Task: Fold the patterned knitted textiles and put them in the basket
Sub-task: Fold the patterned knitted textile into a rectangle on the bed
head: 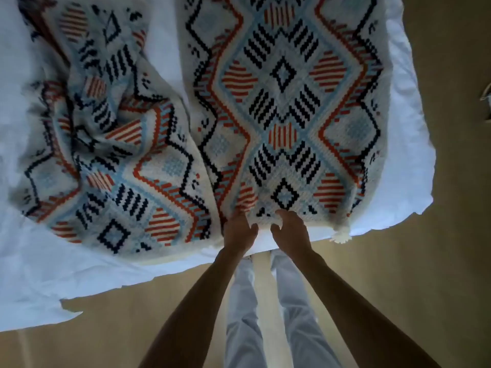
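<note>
The left hand [239, 231] and the right hand [291, 229] sit side by side at the near edge of the flat knitted blanket [287, 102], each with fingers curled closed on that cream edge. This blanket lies spread over a white bed sheet [406, 144], its orange, navy and pale-blue diamond pattern facing up, a cream tassel [341, 236] at its near corner just beside the right hand. A second, crumpled knitted blanket [106, 144] of the same pattern lies on the sheet beside the flat one, their edges touching near the left hand.
</note>
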`<control>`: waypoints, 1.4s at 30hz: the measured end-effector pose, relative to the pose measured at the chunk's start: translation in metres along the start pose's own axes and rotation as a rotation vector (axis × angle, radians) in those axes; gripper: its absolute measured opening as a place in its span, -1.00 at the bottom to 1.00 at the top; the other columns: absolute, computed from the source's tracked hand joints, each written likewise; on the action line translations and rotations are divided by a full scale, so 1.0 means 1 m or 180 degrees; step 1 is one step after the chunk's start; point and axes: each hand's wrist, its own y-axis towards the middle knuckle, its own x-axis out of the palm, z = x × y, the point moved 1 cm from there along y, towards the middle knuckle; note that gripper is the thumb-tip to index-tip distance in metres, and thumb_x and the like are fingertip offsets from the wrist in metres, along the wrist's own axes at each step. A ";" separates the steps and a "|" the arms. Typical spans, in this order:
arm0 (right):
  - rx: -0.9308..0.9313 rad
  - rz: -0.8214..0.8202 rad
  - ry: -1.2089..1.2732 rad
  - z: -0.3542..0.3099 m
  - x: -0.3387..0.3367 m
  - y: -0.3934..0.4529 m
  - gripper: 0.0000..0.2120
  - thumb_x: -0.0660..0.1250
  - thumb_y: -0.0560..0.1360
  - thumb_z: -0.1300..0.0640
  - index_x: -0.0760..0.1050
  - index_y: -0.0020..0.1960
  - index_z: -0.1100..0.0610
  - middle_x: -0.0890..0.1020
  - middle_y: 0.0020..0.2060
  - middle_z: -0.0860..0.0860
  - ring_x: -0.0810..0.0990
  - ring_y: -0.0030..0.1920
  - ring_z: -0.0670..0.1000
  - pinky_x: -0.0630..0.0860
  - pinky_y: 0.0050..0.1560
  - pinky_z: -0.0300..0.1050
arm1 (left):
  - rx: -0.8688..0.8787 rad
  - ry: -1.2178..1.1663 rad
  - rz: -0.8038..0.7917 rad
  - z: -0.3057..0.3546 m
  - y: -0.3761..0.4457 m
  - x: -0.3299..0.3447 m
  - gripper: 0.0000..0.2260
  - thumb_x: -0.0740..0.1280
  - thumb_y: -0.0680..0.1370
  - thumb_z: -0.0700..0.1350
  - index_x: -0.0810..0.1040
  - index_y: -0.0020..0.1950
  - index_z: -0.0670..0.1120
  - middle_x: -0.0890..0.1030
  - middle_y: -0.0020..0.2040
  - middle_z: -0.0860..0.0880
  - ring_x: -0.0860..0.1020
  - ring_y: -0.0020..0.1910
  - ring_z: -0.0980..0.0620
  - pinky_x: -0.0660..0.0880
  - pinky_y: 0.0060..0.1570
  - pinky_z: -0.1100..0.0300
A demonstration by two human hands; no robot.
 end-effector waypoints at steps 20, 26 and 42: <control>-0.0113 0.0919 0.2232 -0.098 -0.139 -0.027 -0.84 0.21 0.48 0.24 0.48 -0.26 0.16 0.59 -0.33 0.14 0.57 -0.29 0.13 0.55 -0.30 0.06 | 0.0671 -0.2580 -0.0554 0.118 -0.061 -0.194 -0.80 0.43 0.37 -0.34 0.72 -0.06 -0.17 0.72 -0.19 -0.04 0.68 -0.14 -0.02 0.62 0.04 0.03; -0.1220 0.1031 0.2367 -0.148 -0.211 -0.090 -0.83 0.15 0.58 0.35 0.43 -0.17 0.27 0.51 -0.33 0.09 0.42 -0.31 -0.06 0.37 -0.26 -0.17 | 0.1241 -0.0793 0.1268 0.139 -0.080 -0.248 -0.33 0.21 0.41 -0.15 0.26 0.55 -0.04 0.26 0.55 -0.16 0.29 0.49 -0.19 0.34 0.40 -0.10; -0.0851 0.2000 0.1568 -0.154 -0.319 -0.160 -0.89 0.18 0.54 0.22 0.47 -0.11 0.15 0.60 -0.19 0.09 0.57 -0.12 0.11 0.40 -0.16 -0.07 | 0.1678 -0.1088 0.1994 0.212 -0.137 -0.375 -0.83 0.30 0.48 -0.20 0.64 0.00 -0.12 0.69 -0.15 -0.12 0.64 -0.15 -0.12 0.56 -0.14 0.09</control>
